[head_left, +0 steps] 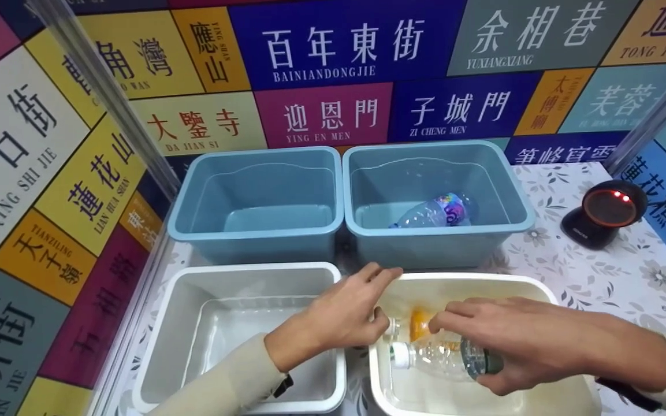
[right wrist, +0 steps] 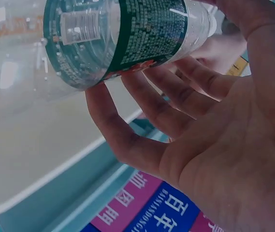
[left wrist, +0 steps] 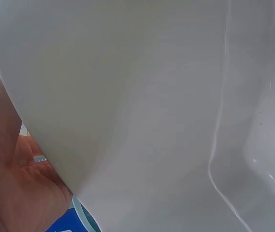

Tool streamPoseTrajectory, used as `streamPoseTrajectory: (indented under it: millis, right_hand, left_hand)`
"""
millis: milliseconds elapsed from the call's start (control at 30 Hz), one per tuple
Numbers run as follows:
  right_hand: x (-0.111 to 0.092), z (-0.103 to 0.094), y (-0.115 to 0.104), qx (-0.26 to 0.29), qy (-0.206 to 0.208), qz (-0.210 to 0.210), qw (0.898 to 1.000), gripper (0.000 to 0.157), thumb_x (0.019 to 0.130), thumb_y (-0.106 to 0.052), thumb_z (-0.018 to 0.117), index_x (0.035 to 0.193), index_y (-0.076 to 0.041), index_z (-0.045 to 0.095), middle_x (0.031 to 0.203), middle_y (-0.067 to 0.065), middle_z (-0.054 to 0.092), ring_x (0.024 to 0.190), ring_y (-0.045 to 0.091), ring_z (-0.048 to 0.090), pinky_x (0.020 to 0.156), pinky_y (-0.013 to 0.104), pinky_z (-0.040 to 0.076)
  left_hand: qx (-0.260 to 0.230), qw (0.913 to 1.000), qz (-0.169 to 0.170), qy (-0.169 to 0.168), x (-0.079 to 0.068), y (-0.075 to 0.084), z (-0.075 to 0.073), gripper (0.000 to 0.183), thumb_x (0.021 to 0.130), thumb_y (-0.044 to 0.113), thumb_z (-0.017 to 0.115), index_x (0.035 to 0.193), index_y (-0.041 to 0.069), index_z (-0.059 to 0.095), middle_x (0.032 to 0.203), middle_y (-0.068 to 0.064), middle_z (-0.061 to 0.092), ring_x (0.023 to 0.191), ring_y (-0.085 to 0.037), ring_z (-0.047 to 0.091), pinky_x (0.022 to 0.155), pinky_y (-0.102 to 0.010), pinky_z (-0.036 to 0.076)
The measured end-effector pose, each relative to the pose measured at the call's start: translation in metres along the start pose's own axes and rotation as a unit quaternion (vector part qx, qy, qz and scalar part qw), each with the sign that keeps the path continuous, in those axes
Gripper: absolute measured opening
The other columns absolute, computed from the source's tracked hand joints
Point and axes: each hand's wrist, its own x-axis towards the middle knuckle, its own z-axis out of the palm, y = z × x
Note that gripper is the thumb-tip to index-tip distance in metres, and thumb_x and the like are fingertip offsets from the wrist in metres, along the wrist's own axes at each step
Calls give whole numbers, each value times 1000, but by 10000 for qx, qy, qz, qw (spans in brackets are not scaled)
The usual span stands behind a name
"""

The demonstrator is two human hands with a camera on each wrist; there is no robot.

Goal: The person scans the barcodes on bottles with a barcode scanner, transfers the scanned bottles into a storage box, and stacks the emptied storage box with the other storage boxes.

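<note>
A clear plastic bottle [head_left: 439, 357] with a white cap and a green label lies sideways in the right white bin [head_left: 532, 284]. My right hand [head_left: 532, 338] holds it near its base, thumb on one side and fingers on the other. The label and its barcode show up close in the right wrist view, with fingertips [right wrist: 98, 96] against the plastic. Beside it, partly hidden by that hand, is a second bottle [head_left: 419, 323] with an orange part. My left hand [head_left: 333, 315] hovers at the bin's left rim, fingers loosely bent, holding nothing.
Left of that bin stands another white bin [head_left: 165, 323]. Behind are two blue bins, a left one [head_left: 257, 237] and a right one [head_left: 442, 231] containing a purple-labelled bottle [head_left: 425, 214]. A black scanner [head_left: 604, 214] with red lights stands on the flower-patterned table [head_left: 659, 277].
</note>
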Motion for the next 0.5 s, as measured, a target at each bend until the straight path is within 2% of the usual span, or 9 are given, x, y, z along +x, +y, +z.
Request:
streamPoseTrajectory:
  millis: [133,333,500]
  right_hand:
    - [-6,-8,2,165,35,112,9998,73,85,-51,89,147,-37,54,144,-6,65,121,11,64,93,46,64]
    - [-16,-16,8,26,456,-59,9989,73,86,-48,89,149,-31,55,146,-6,64,124,11,64,96,45,63]
    - [-20,-22,13,154,486,224,9984,75,85,-49,88,149,-30,54,145,-5,65,121,13,65,94,46,63]
  left_hand:
    - [33,10000,-34,-22,0,0,0,73,85,12,63,157,8,51,131,-12,66,96,-19,66,79,-30,61]
    - [46,10000,-68,-29,1,0,0,74,85,12,63,158,8,51,132,-12,66,98,-20,67,80,-31,62]
    - [-40,10000,-65,13,1,0,0,73,85,12,62,157,8,52,133,-11,66,98,-19,67,81,-31,61]
